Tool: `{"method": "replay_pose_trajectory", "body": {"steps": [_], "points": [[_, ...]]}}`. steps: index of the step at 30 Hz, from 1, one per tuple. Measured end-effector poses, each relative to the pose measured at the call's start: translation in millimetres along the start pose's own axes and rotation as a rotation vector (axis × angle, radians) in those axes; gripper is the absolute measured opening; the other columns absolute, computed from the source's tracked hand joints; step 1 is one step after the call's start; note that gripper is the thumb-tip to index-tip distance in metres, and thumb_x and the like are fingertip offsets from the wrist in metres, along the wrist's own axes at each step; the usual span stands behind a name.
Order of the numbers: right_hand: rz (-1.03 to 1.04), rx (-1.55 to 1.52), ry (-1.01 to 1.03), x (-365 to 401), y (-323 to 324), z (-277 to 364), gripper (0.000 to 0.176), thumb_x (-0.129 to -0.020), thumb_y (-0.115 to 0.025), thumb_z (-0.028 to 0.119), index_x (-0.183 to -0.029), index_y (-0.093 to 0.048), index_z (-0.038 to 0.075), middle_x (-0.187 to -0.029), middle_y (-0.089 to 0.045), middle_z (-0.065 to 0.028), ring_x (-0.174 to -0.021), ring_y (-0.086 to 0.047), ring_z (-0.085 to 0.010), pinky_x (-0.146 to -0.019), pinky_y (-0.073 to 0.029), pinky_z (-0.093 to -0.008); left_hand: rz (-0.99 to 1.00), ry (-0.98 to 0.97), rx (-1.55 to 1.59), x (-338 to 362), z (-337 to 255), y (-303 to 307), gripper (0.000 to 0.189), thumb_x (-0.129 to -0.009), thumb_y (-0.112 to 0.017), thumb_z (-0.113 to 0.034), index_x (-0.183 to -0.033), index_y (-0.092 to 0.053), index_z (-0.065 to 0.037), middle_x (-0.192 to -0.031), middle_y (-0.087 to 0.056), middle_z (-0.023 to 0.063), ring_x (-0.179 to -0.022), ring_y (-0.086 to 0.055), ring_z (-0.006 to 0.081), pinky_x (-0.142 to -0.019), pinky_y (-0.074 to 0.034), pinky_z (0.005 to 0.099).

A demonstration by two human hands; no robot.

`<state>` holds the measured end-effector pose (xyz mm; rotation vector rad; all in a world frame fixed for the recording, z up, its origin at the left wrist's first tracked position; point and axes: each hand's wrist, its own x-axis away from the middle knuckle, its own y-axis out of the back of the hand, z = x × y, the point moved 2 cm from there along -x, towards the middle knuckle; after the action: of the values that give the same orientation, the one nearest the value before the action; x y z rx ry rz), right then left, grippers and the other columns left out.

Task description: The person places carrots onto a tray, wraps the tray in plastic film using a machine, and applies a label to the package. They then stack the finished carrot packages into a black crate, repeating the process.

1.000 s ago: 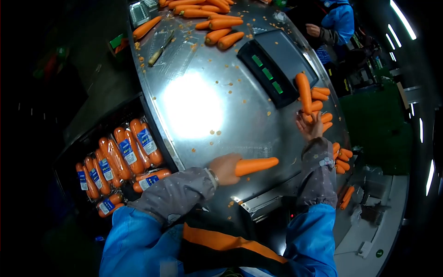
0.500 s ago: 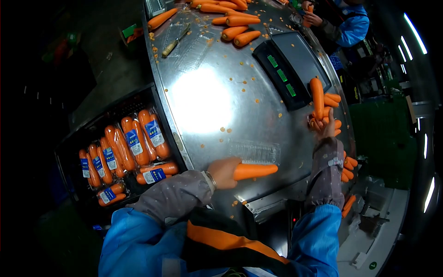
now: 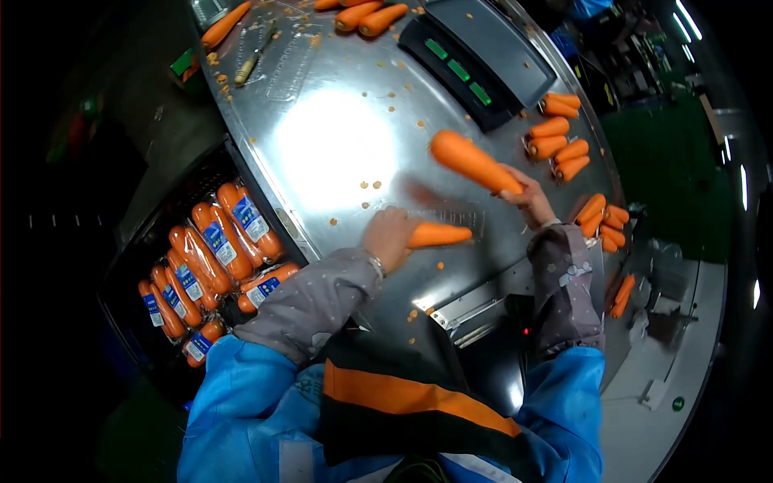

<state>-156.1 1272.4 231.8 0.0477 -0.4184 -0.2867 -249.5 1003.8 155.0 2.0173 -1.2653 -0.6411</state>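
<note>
There are two held carrots, the slim carrot (image 3: 439, 235) in the left hand (image 3: 389, 236) and the thick carrot (image 3: 471, 161) in the right hand (image 3: 531, 193), one scale (image 3: 483, 48) and one knife (image 3: 254, 58).

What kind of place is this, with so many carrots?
Probably a carrot packing room. The left hand holds a small carrot and the right hand a big carrot over a steel table; loose carrots lie near a scale, and a crate holds bagged carrots.

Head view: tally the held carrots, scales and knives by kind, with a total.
Held carrots: 2, the left-hand carrot and the right-hand carrot
Scale: 1
Knife: 1
Total: 4
</note>
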Motion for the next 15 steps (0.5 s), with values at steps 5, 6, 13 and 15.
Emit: {"method": "replay_pose_trajectory", "body": {"steps": [5, 6, 13, 15], "points": [[0.073, 0.142, -0.167, 14, -22, -13, 0.046, -0.07, -0.073, 0.007, -0.114, -0.059, 0.003, -0.105, -0.06, -0.0035, -0.096, -0.056, -0.0134, -0.089, -0.043, -0.0271, -0.176, -0.004, 0.077, 25, 5, 12, 0.054, -0.062, -0.076, -0.014, -0.111, -0.056, -0.009, -0.102, -0.053, 0.0108, -0.103, -0.048, 0.029, -0.089, -0.037, 0.0391], [0.095, 0.244, -0.166, 17, -20, 1, 0.044, -0.07, -0.074, 0.007, -0.112, -0.059, 0.003, -0.103, -0.061, -0.0031, -0.094, -0.056, -0.0129, -0.087, -0.044, -0.0267, -0.206, 0.013, 0.078, 30, 5, 17, 0.054, -0.062, -0.076, -0.014, -0.111, -0.056, -0.009, -0.102, -0.053, 0.0108, -0.104, -0.048, 0.0291, -0.09, -0.036, 0.0394], [0.272, 1.346, -0.002, -17, -59, 79, 0.043, -0.062, -0.076, 0.039, -0.085, -0.067, 0.004, -0.078, -0.064, -0.0168, -0.073, -0.063, -0.0314, -0.067, -0.049, -0.0376, -0.136, 0.009, 0.165, 31, 20, 11, 0.051, -0.064, -0.072, -0.009, -0.112, -0.056, -0.009, -0.104, -0.054, 0.0107, -0.105, -0.048, 0.0294, -0.093, -0.035, 0.0401], [0.363, 1.439, -0.057, -36, -94, 56, 0.042, -0.064, -0.073, 0.042, -0.082, -0.068, 0.005, -0.076, -0.064, -0.016, -0.072, -0.062, -0.0334, -0.066, -0.049, -0.0393, -0.104, 0.0, 0.128, 34, 22, 18, 0.05, -0.063, -0.072, -0.007, -0.11, -0.056, -0.007, -0.103, -0.054, 0.0101, -0.106, -0.048, 0.03, -0.092, -0.036, 0.0406]]}}
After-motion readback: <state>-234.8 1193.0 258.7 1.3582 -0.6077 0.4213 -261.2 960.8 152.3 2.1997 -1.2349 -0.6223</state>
